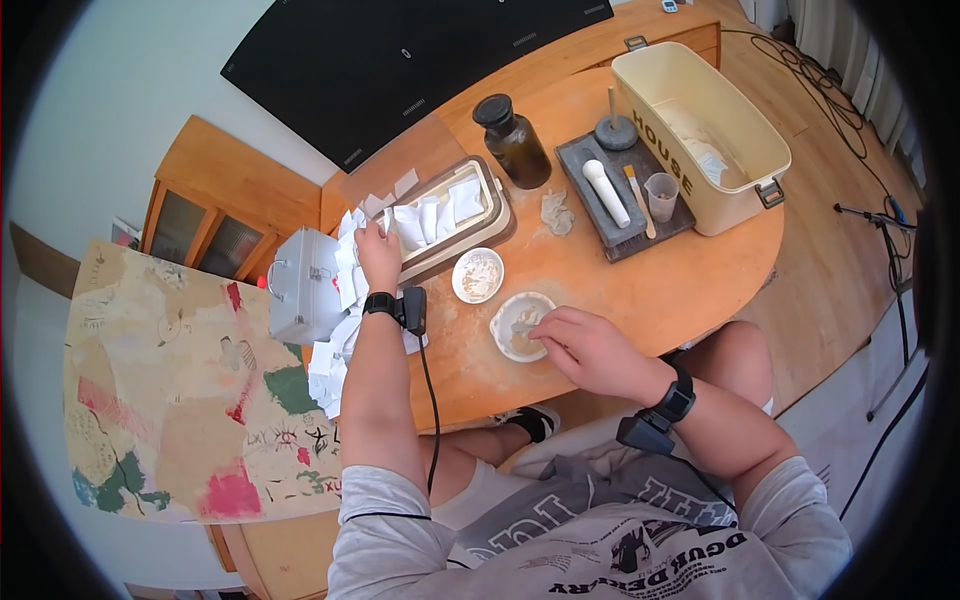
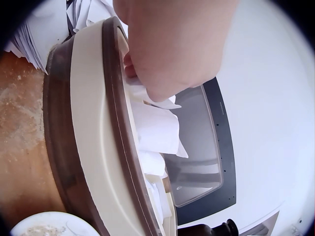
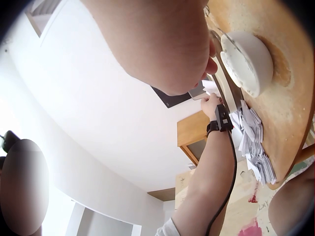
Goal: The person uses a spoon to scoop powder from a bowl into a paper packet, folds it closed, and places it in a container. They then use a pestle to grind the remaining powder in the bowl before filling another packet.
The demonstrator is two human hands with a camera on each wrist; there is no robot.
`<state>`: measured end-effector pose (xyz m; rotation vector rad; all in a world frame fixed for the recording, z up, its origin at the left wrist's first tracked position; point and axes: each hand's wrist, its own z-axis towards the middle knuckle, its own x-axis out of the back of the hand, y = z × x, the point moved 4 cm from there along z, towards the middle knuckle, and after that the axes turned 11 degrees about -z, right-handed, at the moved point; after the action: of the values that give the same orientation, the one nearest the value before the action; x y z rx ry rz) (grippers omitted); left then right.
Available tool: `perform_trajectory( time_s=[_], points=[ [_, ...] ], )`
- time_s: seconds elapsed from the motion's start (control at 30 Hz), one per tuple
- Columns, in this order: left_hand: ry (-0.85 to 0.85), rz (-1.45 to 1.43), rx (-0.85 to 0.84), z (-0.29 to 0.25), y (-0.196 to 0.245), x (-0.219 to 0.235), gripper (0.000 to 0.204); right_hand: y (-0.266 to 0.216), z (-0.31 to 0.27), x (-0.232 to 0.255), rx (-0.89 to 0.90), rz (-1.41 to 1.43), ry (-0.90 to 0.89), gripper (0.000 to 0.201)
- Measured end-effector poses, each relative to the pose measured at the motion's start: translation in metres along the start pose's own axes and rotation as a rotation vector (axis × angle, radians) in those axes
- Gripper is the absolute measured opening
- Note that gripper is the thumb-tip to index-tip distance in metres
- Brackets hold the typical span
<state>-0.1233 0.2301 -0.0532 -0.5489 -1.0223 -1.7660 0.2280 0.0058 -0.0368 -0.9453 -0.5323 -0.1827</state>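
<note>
My left hand [image 1: 378,258] reaches into the left end of a cream-and-brown box [image 1: 455,255] holding folded white paper packets [image 1: 430,220]. In the left wrist view the hand [image 2: 174,46] has bent fingers against a packet [image 2: 155,129]; the fingertips are partly hidden, so a grip cannot be told. My right hand [image 1: 600,350] pinches a thin utensil [image 1: 524,327] whose end is inside a white bowl [image 1: 494,322]. The right wrist view shows this bowl [image 3: 263,64] beside the right hand [image 3: 157,49], with pale residue inside.
A shallow white dish [image 1: 478,275] with pale residue stands between the hands. Loose white papers [image 1: 328,375] lie by a silver case [image 1: 303,285]. Farther back are a dark jar [image 1: 513,142], a dark tray [image 1: 622,240] with a white pestle and brush, and a cream bin [image 1: 720,205].
</note>
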Motion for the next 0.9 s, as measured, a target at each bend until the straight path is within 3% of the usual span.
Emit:
perform_trajectory(
  time_s=[0.03, 0.1, 0.2, 0.37, 0.47, 0.53, 0.6, 0.63, 0.7, 0.8, 0.9],
  points=[
    [-0.001, 0.0, 0.0, 0.0, -0.006, -0.001, 0.015, 0.001, 0.0, -0.001, 0.009, -0.007, 0.001, 0.017],
    [-0.155, -0.059, -0.034, -0.002, -0.01, -0.005, 0.016, 0.001, -0.001, -0.002, 0.016, -0.011, -0.003, 0.017],
    [-0.171, -0.132, 0.011, -0.005, -0.014, 0.002, 0.018, 0.003, 0.0, -0.002, -0.014, 0.006, -0.013, 0.017],
    [-0.03, -0.195, 0.113, -0.01, -0.043, 0.051, 0.018, 0.005, 0.002, 0.005, -0.02, -0.049, 0.014, 0.017],
    [-0.057, -0.21, 0.136, -0.028, -0.058, 0.081, 0.021, 0.004, 0.005, 0.014, -0.099, -0.02, 0.033, 0.017],
    [-0.269, -0.122, 0.121, -0.051, -0.063, 0.089, 0.026, 0.007, 0.007, 0.016, -0.162, 0.005, 0.048, 0.016],
    [-0.427, 0.03, 0.259, -0.078, -0.055, 0.09, 0.048, 0.006, 0.008, 0.017, -0.151, -0.009, 0.081, 0.016],
    [-0.423, 0.03, 0.263, -0.091, -0.049, 0.091, 0.048, 0.005, 0.008, 0.017, -0.147, -0.008, 0.078, 0.016],
    [-0.495, 0.124, 0.158, -0.111, -0.037, 0.088, 0.07, 0.003, 0.009, 0.016, -0.149, -0.016, 0.063, 0.016],
    [-0.593, 0.156, 0.22, -0.122, -0.025, 0.088, 0.082, 0.008, 0.007, 0.012, -0.118, -0.043, 0.065, 0.016],
    [-0.566, 0.075, 0.25, -0.123, -0.027, 0.09, 0.079, 0.005, 0.011, 0.017, -0.169, -0.056, 0.039, 0.015]
  ],
)
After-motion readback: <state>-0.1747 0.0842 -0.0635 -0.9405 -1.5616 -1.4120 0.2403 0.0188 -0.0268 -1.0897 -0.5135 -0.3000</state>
